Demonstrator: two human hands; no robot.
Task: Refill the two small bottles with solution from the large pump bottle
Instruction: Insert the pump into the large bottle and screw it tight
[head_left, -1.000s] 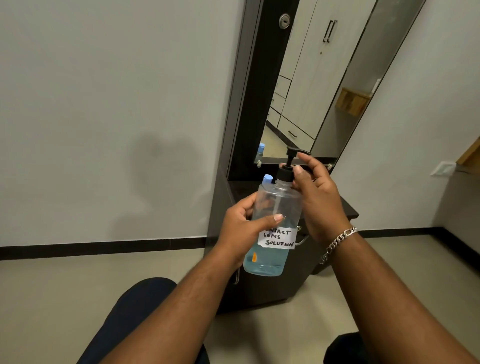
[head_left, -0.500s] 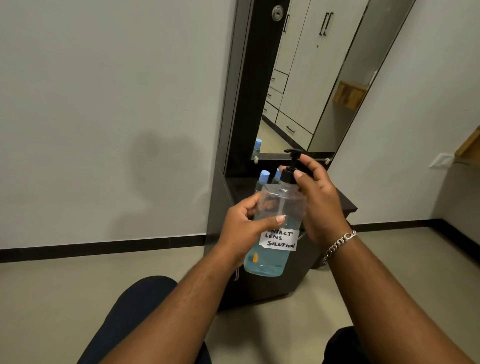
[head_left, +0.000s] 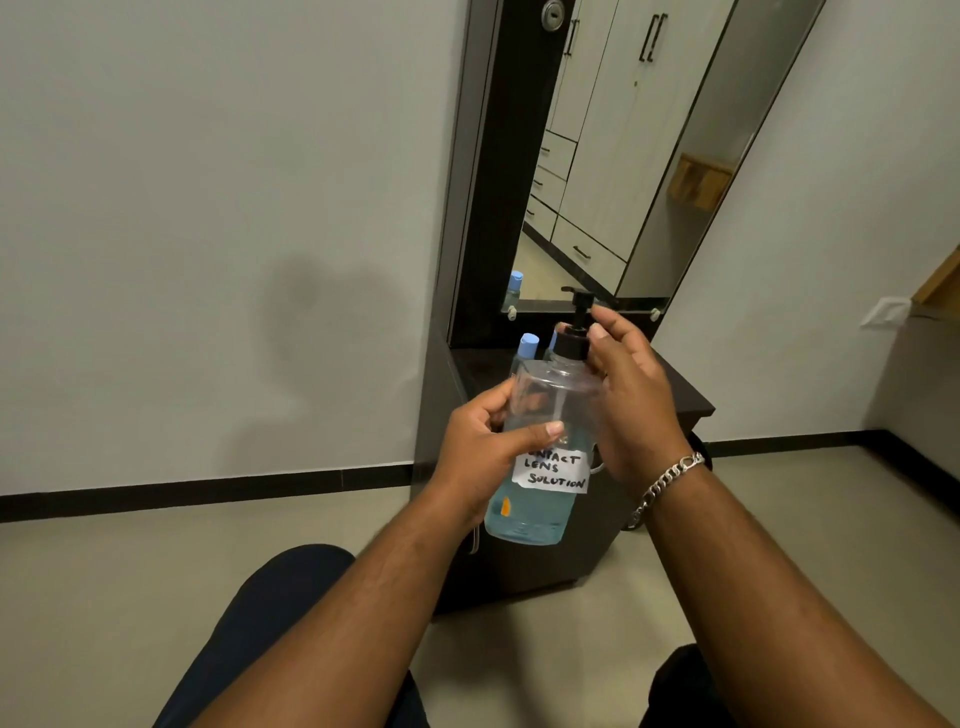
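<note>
I hold the large clear pump bottle (head_left: 540, 499) in front of me; it carries a white label reading "contact lens solution" and blue liquid fills its lower part. My left hand (head_left: 483, 447) grips its body from the left. My right hand (head_left: 631, 395) has thumb and fingers curled round the black pump collar (head_left: 571, 345) at the neck. Behind the bottle, two small bottles with light blue caps stand on the dark dresser top (head_left: 680, 395): one cap (head_left: 529, 345) shows clearly, the other (head_left: 552, 340) peeks out beside the pump collar.
The dark dresser with a tall mirror (head_left: 623, 156) stands against the grey wall. The mirror reflects a blue cap (head_left: 515, 283) and white wardrobes. My knees in dark trousers (head_left: 270, 623) are at the bottom. Beige floor lies all around.
The view has tilted slightly, so both small bottle caps now show behind the pump bottle. My hands keep the same hold on the body and the pump collar.
</note>
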